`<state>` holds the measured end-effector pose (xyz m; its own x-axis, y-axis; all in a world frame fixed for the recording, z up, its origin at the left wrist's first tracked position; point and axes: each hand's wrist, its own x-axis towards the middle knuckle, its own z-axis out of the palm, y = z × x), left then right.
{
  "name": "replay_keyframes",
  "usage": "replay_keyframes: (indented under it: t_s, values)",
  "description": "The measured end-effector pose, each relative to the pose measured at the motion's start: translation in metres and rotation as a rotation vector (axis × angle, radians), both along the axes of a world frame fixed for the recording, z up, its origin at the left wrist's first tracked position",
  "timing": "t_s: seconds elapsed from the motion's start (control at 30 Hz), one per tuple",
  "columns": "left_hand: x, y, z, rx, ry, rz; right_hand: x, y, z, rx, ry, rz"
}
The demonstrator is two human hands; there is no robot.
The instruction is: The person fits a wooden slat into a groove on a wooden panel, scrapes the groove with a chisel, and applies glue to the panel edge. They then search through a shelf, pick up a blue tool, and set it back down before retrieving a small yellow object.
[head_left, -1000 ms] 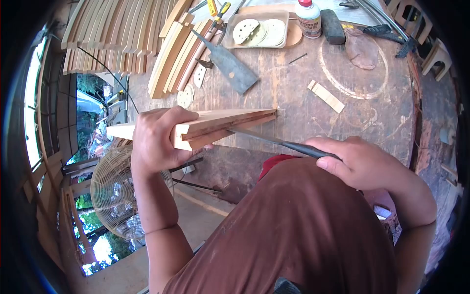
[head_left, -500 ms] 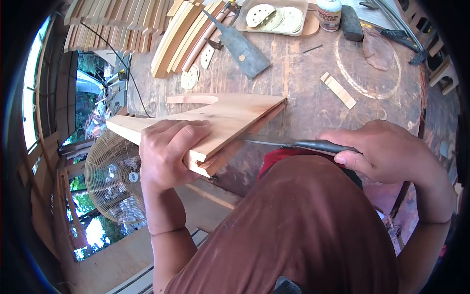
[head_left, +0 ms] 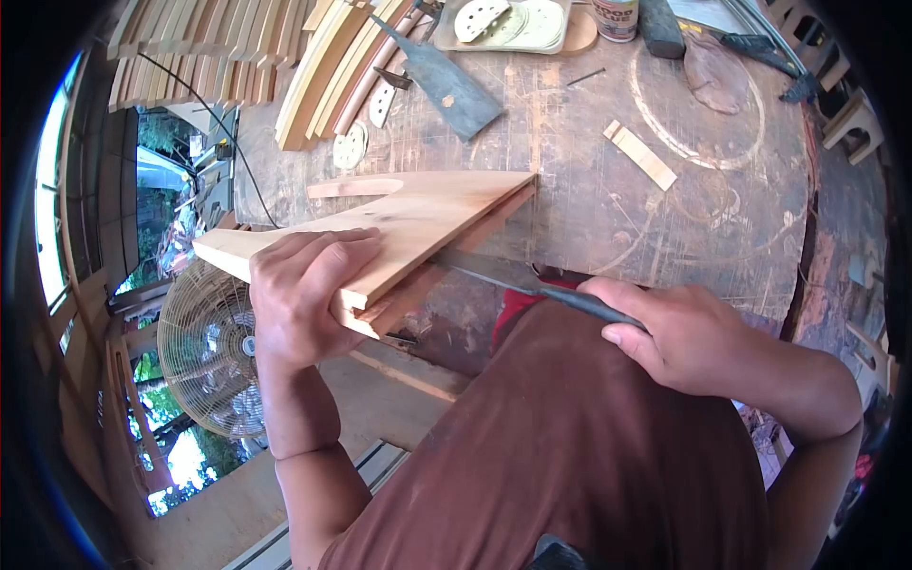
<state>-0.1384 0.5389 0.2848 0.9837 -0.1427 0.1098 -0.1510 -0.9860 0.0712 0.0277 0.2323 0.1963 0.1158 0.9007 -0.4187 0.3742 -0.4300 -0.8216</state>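
Note:
My left hand (head_left: 309, 294) is closed over the near left side of a pale wooden board (head_left: 432, 214) with a curved cutout, its fingers on the top face and the thumb hidden beneath. A groove or step runs along the board's right edge. My right hand (head_left: 679, 337) is wrapped round the dark handle of a thin, long-bladed tool that looks like a file (head_left: 570, 297). Its blade points left and meets the board's stepped edge, where the tip is hidden.
Stacked wood strips (head_left: 199, 38) and curved wood pieces (head_left: 332, 85) lie at the back left. A flat dark blade (head_left: 456, 95), a tray (head_left: 546, 43) of sanding discs, a wood glue bottle (head_left: 616, 19) and a small wood strip (head_left: 641, 155) are on the workbench (head_left: 570, 223). A fan (head_left: 214, 347) stands at left.
My right hand has moved left and down with the file, which now slants more steeply across the board's edge. My left hand still grips the board; the whole view has shifted slightly.

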Motion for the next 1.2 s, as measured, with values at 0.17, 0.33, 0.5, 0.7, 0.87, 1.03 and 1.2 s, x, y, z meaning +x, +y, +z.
replay_keyframes:
  t_s: [0.17, 0.33, 0.5, 0.7, 0.87, 1.03, 1.2]
  values:
    - [0.001, 0.001, 0.003, 0.029, 0.008, -0.009, 0.037, 0.007, 0.034, -0.026, -0.056, 0.065]
    - [-0.007, 0.002, 0.0, 0.02, -0.005, -0.002, 0.059, 0.021, 0.056, -0.054, -0.121, 0.201]
    - [-0.01, 0.006, -0.001, 0.02, -0.008, 0.005, 0.054, 0.036, 0.065, -0.113, -0.099, 0.276]
    - [-0.007, 0.011, 0.003, 0.083, 0.037, 0.024, 0.006, 0.018, 0.025, -0.04, -0.074, 0.073]
    - [-0.001, 0.017, 0.004, 0.042, 0.027, 0.001, -0.003, 0.01, -0.004, 0.079, 0.005, -0.019]
    - [0.003, 0.016, 0.004, 0.015, 0.011, 0.017, 0.026, 0.011, -0.033, 0.106, -0.027, -0.024]
    - [0.007, 0.017, 0.007, 0.018, 0.025, 0.014, 0.055, 0.034, -0.024, -0.194, 0.044, 0.072]
